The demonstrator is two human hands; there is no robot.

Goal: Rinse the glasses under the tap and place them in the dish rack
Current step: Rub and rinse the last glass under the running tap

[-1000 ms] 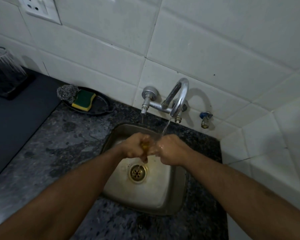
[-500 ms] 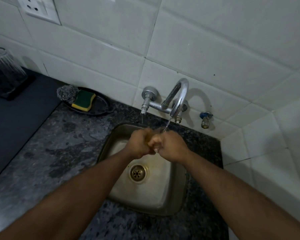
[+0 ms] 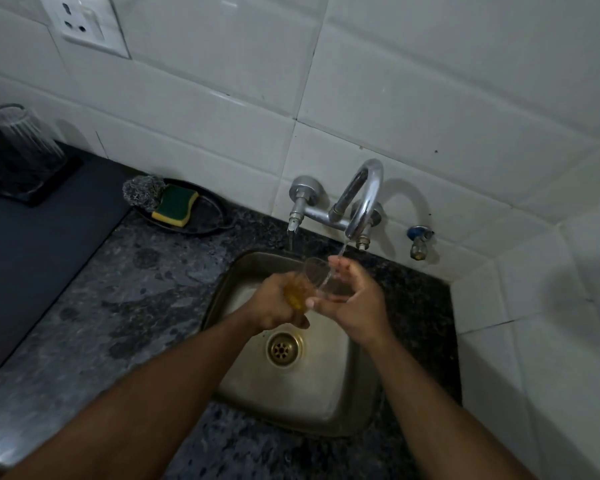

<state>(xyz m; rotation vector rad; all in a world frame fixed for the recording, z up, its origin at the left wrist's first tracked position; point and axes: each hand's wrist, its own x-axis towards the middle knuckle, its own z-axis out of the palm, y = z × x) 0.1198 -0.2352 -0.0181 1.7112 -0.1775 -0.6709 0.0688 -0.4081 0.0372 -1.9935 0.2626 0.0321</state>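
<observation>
Right hand (image 3: 352, 299) had just opened up off the glass (image 3: 317, 276), fingers loose under the tap (image 3: 357, 202) stream; left hand (image 3: 274, 303) gripped its amber base. I reckoned rinsing was nearly done.

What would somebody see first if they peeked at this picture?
Two hands meet over the steel sink: the left hand grips a glass with an amber base, tilted under the tap's thin stream, with the right hand cupped beside it. A green-and-yellow sponge lies on the counter's left.
</observation>
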